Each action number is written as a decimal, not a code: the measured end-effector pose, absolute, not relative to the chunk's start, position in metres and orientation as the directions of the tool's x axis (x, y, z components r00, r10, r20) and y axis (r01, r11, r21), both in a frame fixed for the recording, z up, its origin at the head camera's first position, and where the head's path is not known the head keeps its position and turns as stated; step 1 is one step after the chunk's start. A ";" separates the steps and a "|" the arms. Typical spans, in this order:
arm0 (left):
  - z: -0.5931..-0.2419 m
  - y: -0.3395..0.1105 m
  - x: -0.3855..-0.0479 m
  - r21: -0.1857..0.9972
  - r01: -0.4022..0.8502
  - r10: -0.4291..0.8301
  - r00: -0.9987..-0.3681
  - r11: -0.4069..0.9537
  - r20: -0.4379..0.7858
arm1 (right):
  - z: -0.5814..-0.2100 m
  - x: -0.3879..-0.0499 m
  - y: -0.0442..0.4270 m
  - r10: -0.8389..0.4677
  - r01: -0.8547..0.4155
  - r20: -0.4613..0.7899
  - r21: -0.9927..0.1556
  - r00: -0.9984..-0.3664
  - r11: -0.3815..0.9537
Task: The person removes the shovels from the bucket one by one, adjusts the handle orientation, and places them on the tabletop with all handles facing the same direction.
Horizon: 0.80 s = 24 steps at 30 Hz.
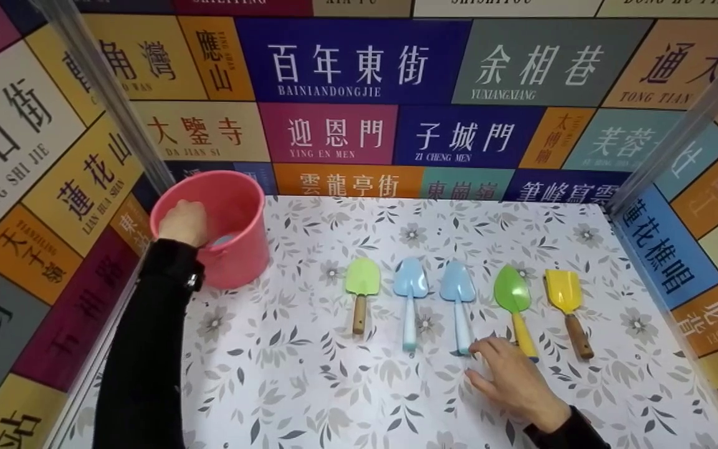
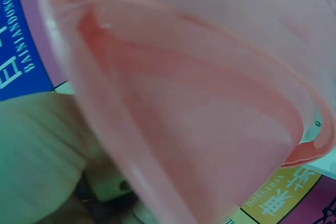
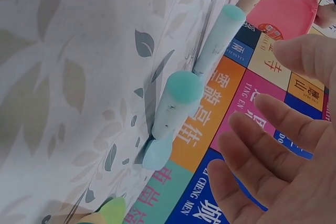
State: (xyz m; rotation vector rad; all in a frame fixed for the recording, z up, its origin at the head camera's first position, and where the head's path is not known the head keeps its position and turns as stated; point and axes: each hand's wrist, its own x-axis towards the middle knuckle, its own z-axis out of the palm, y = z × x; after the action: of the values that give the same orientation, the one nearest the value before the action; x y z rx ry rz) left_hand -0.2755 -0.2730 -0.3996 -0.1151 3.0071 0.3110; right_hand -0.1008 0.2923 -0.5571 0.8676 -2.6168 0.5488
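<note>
My left hand point(image 1: 182, 223) reaches over the near rim of a pink bucket point(image 1: 240, 259), its fingers curled. In the left wrist view, a wooden handle end point(image 2: 107, 179) with a hole shows against that hand; the rest of this tool is hidden. Something light blue point(image 1: 225, 239) lies in the bucket. My right hand point(image 1: 515, 377), its fingers loosely bent, hovers by the handle of the right-hand blue trowel point(image 1: 459, 284); the right wrist view shows a gap between them. Another blue trowel point(image 1: 411, 279) lies to its left, and a green trowel with yellow handle point(image 1: 513, 290) to its right.
A lime trowel point(image 1: 362, 277) with a wooden handle lies at the row's left end, a yellow square-bladed shovel point(image 1: 563, 290) at its right end. The flowered tabletop point(image 1: 321, 386) is bounded by sign-covered panels point(image 1: 359, 62) at the back and sides.
</note>
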 end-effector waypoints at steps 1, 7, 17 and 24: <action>-0.398 -0.275 -0.274 0.201 -0.071 -0.046 -0.991 0.977 -0.125 | -0.557 -0.101 0.292 -0.492 -0.618 0.414 -0.260 -0.766 0.742; -0.390 -0.284 -0.265 0.212 -0.018 0.005 -0.994 0.977 -0.108 | -0.555 -0.099 0.292 -0.480 -0.598 0.391 -0.279 -0.785 0.751; -0.375 -0.290 -0.240 0.302 0.035 0.035 -0.999 0.953 0.007 | -0.558 -0.101 0.292 -0.496 -0.639 0.455 -0.243 -0.740 0.730; -0.373 -0.290 -0.219 0.375 0.114 0.048 -0.983 0.920 0.180 | -0.555 -0.101 0.291 -0.495 -0.633 0.440 -0.253 -0.749 0.732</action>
State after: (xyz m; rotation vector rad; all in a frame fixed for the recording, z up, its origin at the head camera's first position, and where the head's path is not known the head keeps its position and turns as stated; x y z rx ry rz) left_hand -0.2191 -0.2905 -0.3728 0.1380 3.2418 0.6494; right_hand -0.1007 0.2906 -0.5545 0.8742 -2.5911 0.5590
